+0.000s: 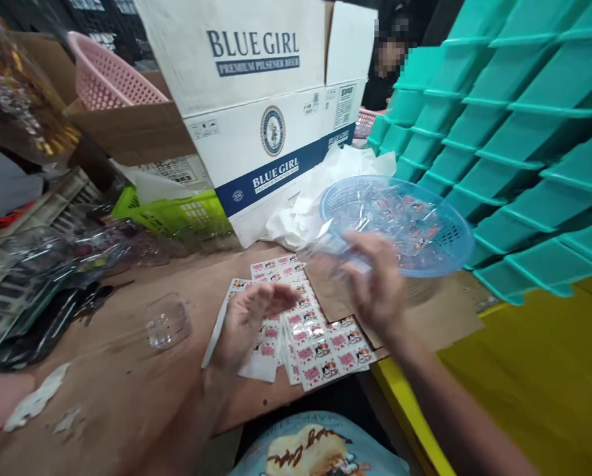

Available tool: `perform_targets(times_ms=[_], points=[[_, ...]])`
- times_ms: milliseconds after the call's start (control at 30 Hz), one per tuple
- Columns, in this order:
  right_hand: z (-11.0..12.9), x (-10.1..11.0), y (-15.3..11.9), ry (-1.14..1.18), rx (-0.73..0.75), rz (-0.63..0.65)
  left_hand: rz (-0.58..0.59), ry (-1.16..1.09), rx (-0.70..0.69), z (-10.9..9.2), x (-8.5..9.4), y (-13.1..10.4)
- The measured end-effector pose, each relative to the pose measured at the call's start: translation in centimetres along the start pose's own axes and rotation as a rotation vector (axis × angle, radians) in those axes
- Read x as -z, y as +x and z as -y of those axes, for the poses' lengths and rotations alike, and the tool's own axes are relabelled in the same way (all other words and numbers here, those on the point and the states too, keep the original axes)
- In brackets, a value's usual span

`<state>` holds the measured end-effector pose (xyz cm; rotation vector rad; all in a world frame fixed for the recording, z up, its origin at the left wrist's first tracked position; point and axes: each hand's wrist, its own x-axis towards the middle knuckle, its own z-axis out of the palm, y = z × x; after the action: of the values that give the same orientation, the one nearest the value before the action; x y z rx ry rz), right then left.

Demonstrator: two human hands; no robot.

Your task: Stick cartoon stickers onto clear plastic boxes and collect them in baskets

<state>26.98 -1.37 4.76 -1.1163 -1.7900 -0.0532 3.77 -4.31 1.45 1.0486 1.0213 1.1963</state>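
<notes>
My left hand (249, 320) is over sticker sheets (320, 344) printed with cartoon cats and pink patches. Its fingers are stretched out and nothing is in them. My right hand (379, 284), smeared by motion, is closed on a clear plastic piece (338, 246) at the near-left rim of a blue plastic basket (454, 258). The blur hides the exact shape of that piece. Inside the basket lie several clear plastic items (405, 218) with red and orange bits. Left of my left hand, a small clear plastic box (167, 322) stands on the brown-covered table (142, 390).
Behind the sheets stands a white Blue Girl beer carton (246, 119), with crumpled white paper (296, 221) beside it. Stacked turquoise bins (534, 172) rise at right, above a yellow surface (538, 370). Scissors (95, 297) and a green basket (177, 211) are at left. Another person sits behind.
</notes>
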Motion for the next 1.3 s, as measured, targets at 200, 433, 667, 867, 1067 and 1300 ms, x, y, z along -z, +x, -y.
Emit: perform_targets(times_ms=[200, 433, 667, 867, 1067, 1300], points=[[-14.7, 7.4, 7.0, -0.474, -0.069, -0.052, -0.206, 1.080, -0.104, 2.7, 10.1, 4.3], [-4.3, -0.2, 4.9, -0.111, 0.111, 0.208, -0.201, 1.144, -0.116, 3.8, 11.2, 3.9], [4.2, -15.8, 1.6, 0.360, 0.067, 0.735, -0.398, 0.904, 0.007, 3.7, 11.8, 2.1], [3.7, -18.0, 2.5, 0.466, -0.027, 0.720, -0.316, 0.534, 0.013, 1.8, 11.1, -0.5], [3.1, -13.3, 1.0, 0.402, -0.076, 0.533, -0.193, -0.048, 0.119, 0.2, 8.8, -1.8], [5.6, -11.8, -1.6, 0.358, 0.217, 0.375, -0.107, -0.020, -0.028, 0.8, 5.4, -1.5]])
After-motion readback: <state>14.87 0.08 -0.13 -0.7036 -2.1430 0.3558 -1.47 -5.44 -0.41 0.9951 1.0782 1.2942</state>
